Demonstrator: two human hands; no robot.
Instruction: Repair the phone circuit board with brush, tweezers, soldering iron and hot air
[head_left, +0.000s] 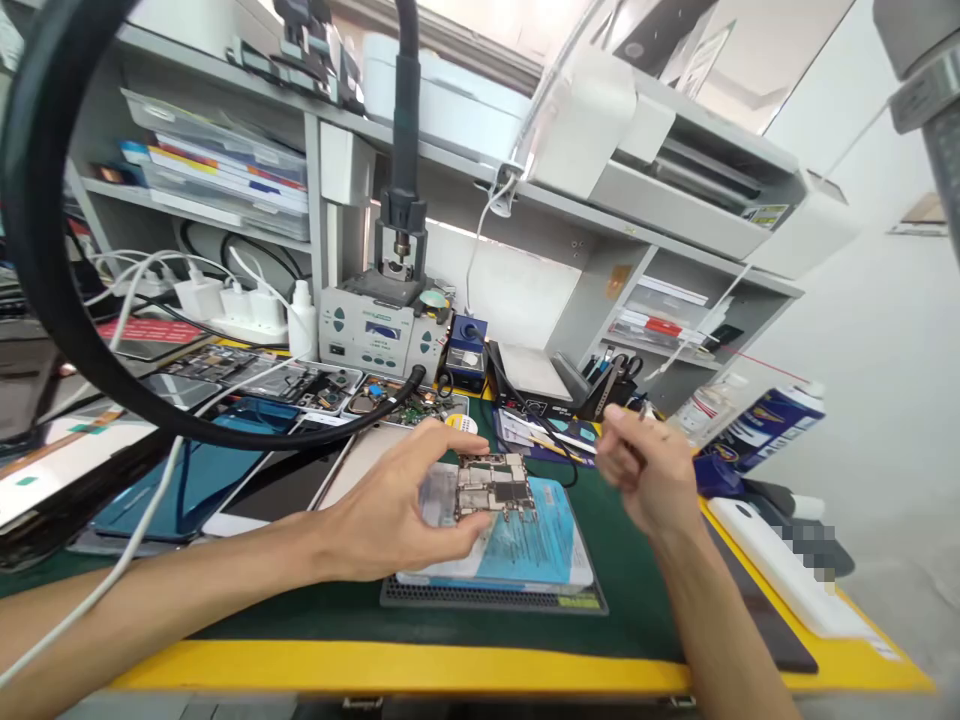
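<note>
My left hand (pixel 409 500) grips a small phone circuit board (pixel 495 487) by its edges, thumb at the bottom and fingers at the top. The board is held above a blue and white flat box (pixel 536 540), which lies on a dark perforated tray (pixel 480 597). My right hand (pixel 646 455) is raised at the right, fingers curled closed in front of a tool holder. A thin metal tool (pixel 611 388) shows just above its fingertips; whether the hand grips it I cannot tell. What lies inside the fingers is hidden.
A grey rework station (pixel 375 330) stands behind, its black hose (pixel 45 300) looping across the left. Opened phones (pixel 322 385) and a blue phone back (pixel 199 470) lie left. At right are a spray can (pixel 772 425), a bottle (pixel 705 410) and a white phone-shaped case (pixel 795 570).
</note>
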